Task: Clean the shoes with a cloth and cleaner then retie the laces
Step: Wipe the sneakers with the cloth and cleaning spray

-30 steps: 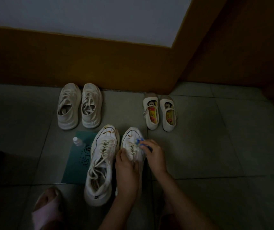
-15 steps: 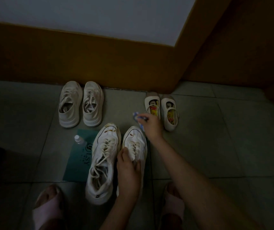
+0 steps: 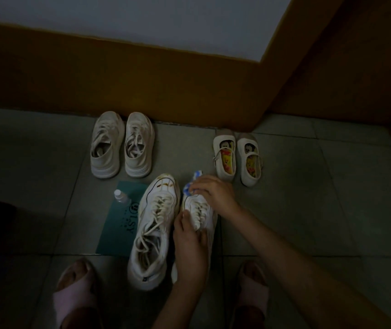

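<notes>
1. Half a second ago the right hand [image 3: 213, 194] was lifted past the toe, near the pair of small white strap shoes [image 3: 249, 178]. Now we see it back down, its grip pinched on the blue-and-white patterned cloth [image 3: 188, 188], which presses on the toe of the white lace-up sneaker [image 3: 204, 210].
2. The left hand [image 3: 189, 243] has not shifted: its grip stays clamped round that sneaker's middle, thumb beside the laces.
3. The second white lace-up sneaker [image 3: 153, 231] lies just beside it on the grey tiled floor [image 3: 308, 210], laces loose.
4. The small clear bottle with a white cap [image 3: 121, 198] stands on the far corner of the flat teal printed sheet [image 3: 116, 229]; we cannot tell what is in it.
5. The strap shoes hold cartoon-printed insoles. The pair of beige sneakers [image 3: 105, 162] by the wall has loose laces lying inside.
</notes>
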`<state>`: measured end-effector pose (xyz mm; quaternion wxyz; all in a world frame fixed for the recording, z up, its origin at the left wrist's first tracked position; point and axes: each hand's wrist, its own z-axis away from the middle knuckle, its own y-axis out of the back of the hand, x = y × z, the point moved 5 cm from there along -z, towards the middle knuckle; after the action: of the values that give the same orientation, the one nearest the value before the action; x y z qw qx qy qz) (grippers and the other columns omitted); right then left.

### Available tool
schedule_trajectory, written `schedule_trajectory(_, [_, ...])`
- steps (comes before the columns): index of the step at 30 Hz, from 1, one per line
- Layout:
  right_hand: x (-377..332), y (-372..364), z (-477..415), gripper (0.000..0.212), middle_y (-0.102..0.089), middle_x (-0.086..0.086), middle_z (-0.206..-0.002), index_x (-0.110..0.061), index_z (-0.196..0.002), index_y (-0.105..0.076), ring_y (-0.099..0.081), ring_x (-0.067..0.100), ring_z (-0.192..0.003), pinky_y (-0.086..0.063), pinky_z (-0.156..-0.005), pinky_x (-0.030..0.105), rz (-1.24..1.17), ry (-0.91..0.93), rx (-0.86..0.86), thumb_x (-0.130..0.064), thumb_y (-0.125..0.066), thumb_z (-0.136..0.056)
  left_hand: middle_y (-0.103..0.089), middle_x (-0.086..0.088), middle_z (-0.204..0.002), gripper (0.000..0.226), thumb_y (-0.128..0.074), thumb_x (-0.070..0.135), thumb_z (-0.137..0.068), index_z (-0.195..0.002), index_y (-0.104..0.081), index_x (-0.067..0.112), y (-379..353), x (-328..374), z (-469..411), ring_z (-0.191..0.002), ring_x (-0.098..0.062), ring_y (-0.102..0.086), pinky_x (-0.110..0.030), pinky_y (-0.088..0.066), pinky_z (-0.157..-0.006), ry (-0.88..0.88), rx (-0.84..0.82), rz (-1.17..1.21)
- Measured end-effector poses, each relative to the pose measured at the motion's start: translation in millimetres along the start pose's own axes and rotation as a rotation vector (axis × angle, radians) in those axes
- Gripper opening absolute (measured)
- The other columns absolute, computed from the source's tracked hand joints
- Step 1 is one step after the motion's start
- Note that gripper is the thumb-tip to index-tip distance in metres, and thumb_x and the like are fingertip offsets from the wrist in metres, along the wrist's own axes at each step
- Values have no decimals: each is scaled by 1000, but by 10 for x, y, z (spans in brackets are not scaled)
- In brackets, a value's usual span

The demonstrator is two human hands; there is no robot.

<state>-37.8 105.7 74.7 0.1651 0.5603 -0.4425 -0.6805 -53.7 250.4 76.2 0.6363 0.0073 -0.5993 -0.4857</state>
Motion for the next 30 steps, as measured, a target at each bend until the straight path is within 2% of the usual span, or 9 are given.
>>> schedule_trajectory(9, [133, 71, 290, 17, -73, 6, -98, -11, -85, -76, -64, 23, -102, -50, -88, 28, 60, 153, 21, -6, -62, -77, -32, -15, -146, 57, -56, 11, -90, -141, -33, 3, -1, 10, 28, -136, -25, -31, -17, -16, -104, -6, 2, 5])
schedule_trajectory(13, [311, 123, 496, 22, -70, 14, -104, -6, -94, -74, -56, 19, -109, -44, -96, 35, 13, 26, 34, 1, -59, -79, -30, -14, -147, 57, -55, 12, -90, -142, -31, 4, 4, 9, 37, -137, -23, -28, -16, -14, -105, -8, 3, 30])
schedule_trajectory(16, [382, 185, 548, 23, -70, 15, -102, -2, -97, -72, -62, 22, -99, -48, -89, 26, -139, -107, 36, 5, -56, -84, -31, -15, -146, 57, -56, 13, -90, -141, -32, 3, 5, 10, 38, -137, -25, -29, -17, -16, -105, -13, 1, 20])
schedule_trajectory(19, [581, 230, 585, 24, -70, -5, -89, -9, -108, -69, -67, 22, -83, -54, -81, 27, -237, -340, -18, -2, -54, -91, -29, -15, -147, 58, -56, 14, -90, -142, -31, 3, 13, 10, 44, -137, -25, -29, -17, -16, -105, -13, -10, 24])
schedule_trajectory(20, [650, 264, 593, 22, -71, -8, -86, -12, -107, -68, -66, 22, -81, -55, -79, 33, -281, -418, 8, -5, -55, -91, -29, -15, -147, 58, -56, 14, -91, -142, -31, 3, 13, 5, 44, -137, -25, -28, -18, -16, -105, -13, -13, 29])
schedule_trajectory(22, [712, 398, 553, 17, -71, 6, -96, -14, -100, -68, -63, 18, -84, -52, -76, 26, -394, -540, 179, -6, -59, -88, -28, -14, -147, 58, -56, 15, -90, -142, -31, 4, 10, -9, 41, -137, -25, -28, -19, -18, -107, -12, -16, 32])
schedule_trajectory(24, [638, 500, 413, 13, -66, 14, -103, -10, -99, -67, -59, 14, -88, -47, -74, 18, -486, -579, 327, -7, -62, -86, -29, -14, -147, 59, -57, 15, -90, -141, -32, 4, 2, -16, 40, -136, -25, -29, -23, -22, -109, -10, -18, 29])
schedule_trajectory(26, [478, 477, 187, 15, -65, 11, -103, -6, -100, -67, -58, 15, -94, -46, -77, 22, -524, -580, 337, -10, -65, -85, -30, -14, -146, 59, -58, 15, -89, -141, -33, 3, -3, -15, 40, -135, -26, -30, -25, -24, -109, -12, -17, 25])
schedule_trajectory(30, [198, 106, -94, 17, -69, 7, -97, -8, -96, -72, -62, 19, -95, -52, -86, 36, -482, -475, 109, -16, -71, -81, -31, -14, -146, 59, -58, 15, -89, -141, -33, 3, -1, -17, 37, -135, -25, -31, -27, -26, -109, -9, -11, 20])
